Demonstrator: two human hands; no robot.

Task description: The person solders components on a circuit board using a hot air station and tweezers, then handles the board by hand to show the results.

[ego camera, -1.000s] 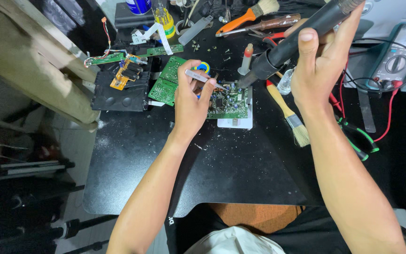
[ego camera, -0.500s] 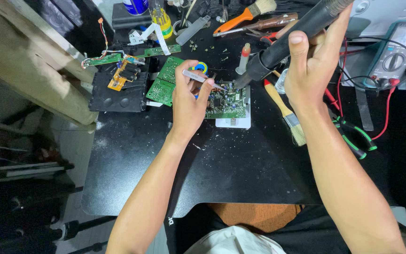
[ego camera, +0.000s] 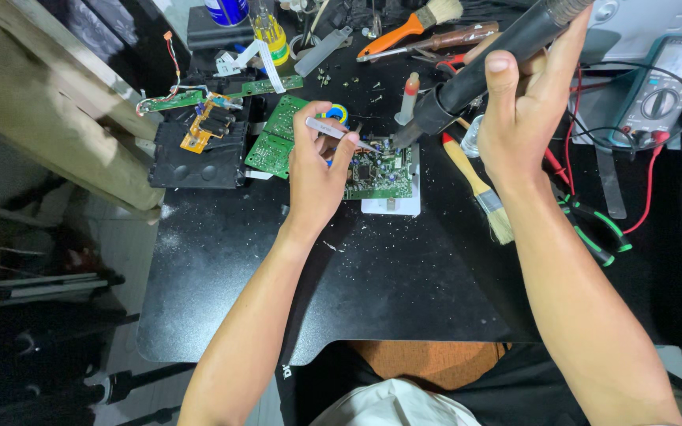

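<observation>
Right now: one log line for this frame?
left hand: holds tweezers | right hand: holds hot-air tool | nozzle over circuit board | black table

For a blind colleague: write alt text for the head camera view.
A person's left hand holds tweezers over a green circuit board on a black table, while the right hand aims a black hot-air tool at the board. Brushes, a multimeter, more boards and hand tools lie around.

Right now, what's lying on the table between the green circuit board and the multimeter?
In the head view, between the circuit board and the multimeter lie a yellow-handled brush and the person's right hand, holding a black hot-air tool.
</observation>
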